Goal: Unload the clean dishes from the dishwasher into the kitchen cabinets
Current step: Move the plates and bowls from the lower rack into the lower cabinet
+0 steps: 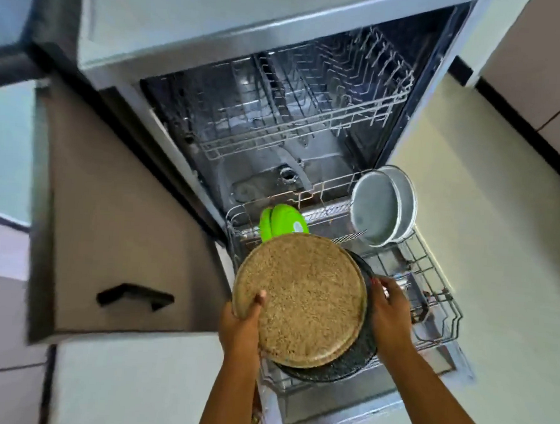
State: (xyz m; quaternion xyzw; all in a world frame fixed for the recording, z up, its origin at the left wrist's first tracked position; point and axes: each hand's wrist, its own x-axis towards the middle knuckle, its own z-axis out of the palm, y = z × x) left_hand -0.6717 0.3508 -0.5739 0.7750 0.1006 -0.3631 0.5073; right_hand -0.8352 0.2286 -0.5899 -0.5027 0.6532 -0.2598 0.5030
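A person bends over an open dishwasher [257, 178], the lower rack [437, 285] pulled out toward six o'clock. The left hand [240, 320] grips a speckled tan plate [300, 297] at its seven o'clock rim, thumb pressed on the face and fingers hidden behind. The plate is tilted up and apparently lifted clear of the rack. The right hand [388, 310] curls its fingers over the three o'clock edge of a dark plate [366, 342] standing just behind the tan one.

The unloading looks well under way but not finished. The upper rack [309, 122], at twelve o'clock, shows no dishes. Two green plates [284, 223] stand on edge at eleven o'clock of the tan plate, and two grey round dishes [376, 210] lean at one o'clock. All of these are left to shelve, along with the pair in hand. A cabinet door [109, 219] with a black handle [134, 296] hangs open at nine o'clock, its inside out of sight.
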